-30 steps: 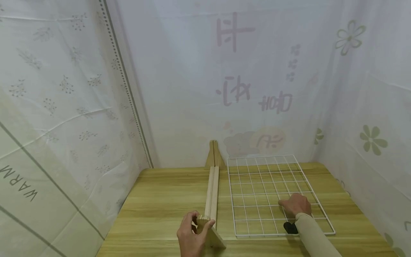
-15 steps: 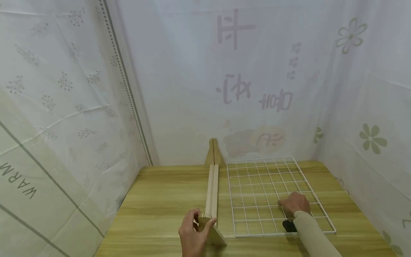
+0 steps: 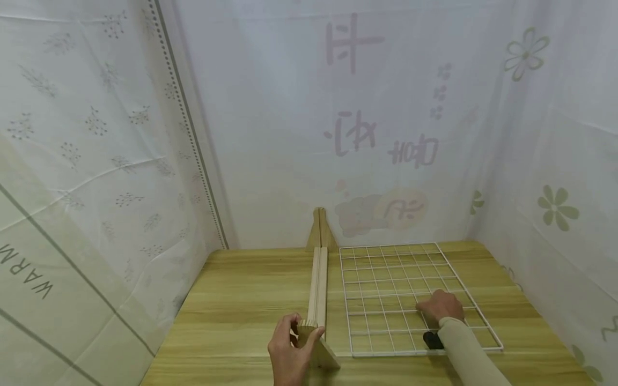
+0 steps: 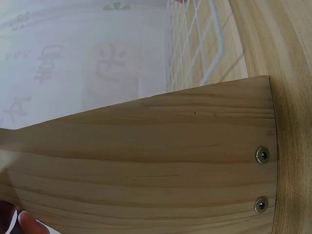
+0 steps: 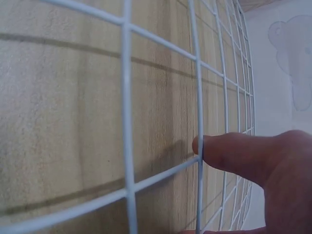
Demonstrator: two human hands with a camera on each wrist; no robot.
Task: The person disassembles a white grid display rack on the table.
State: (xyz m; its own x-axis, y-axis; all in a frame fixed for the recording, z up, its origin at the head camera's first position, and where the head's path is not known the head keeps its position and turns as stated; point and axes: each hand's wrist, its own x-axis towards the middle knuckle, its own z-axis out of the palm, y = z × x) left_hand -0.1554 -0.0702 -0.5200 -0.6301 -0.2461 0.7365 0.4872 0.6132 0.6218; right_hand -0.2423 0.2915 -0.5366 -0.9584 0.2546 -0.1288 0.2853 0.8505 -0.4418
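Observation:
A wooden stand lies lengthwise on the table in the head view, with a pale grooved rail [image 3: 317,289] between two tapered end boards. My left hand [image 3: 291,351] grips the top of the near end board [image 3: 324,355], thumb on one side and fingers on the other. That board [image 4: 146,151] fills much of the left wrist view, showing two bolts [image 4: 262,155] at its foot. Right of the stand, a white wire grid panel [image 3: 386,354] is held by my right hand [image 3: 440,306]. In the right wrist view the thumb [image 5: 234,151] presses against a wire; the other fingers are mostly hidden.
The far end board [image 3: 321,233] stands near the back curtain [image 3: 270,161]. Printed curtains also hang on both sides of the wooden table [image 3: 232,311]. Something black [image 3: 433,340], its kind unclear, sits by my right wrist.
The far edge of the wire grid panel has dropped lower toward the table. My right hand has shifted only slightly. The left hand keeps its grip on the end board.

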